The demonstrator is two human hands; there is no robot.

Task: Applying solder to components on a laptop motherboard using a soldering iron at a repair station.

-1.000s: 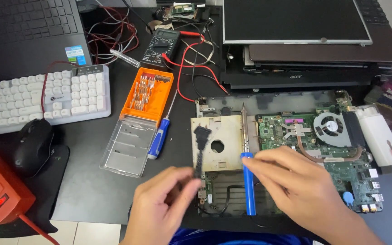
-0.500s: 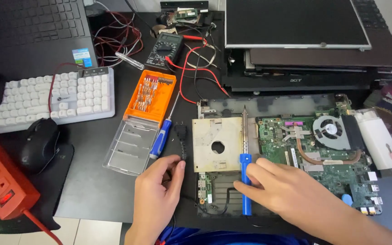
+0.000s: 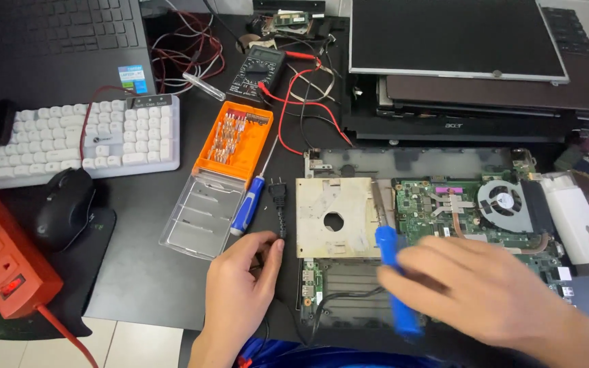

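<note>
step: cable being laid aside | left hand (image 3: 240, 286) pinched on black power cable (image 3: 279, 204) | right hand (image 3: 485, 293) wrapped around blue screwdriver (image 3: 397, 286) | next: tip must be seated squarely on a screw of the motherboard (image 3: 465, 211)

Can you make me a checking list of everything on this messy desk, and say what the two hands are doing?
Surface: black desk, crowded.
Job's things: opened laptop base with green circuit board and fan; beige metal plate lies on it.
Clutter: orange bit case, spare blue screwdriver, multimeter, white keyboard, black mouse, stacked laptop parts.
Hands: left hand touches a black cable; right hand, blurred, holds a blue-handled screwdriver.
Cables: black cable with plug; red and black meter leads.
Surroundings: orange power strip, pale floor tiles.
</note>
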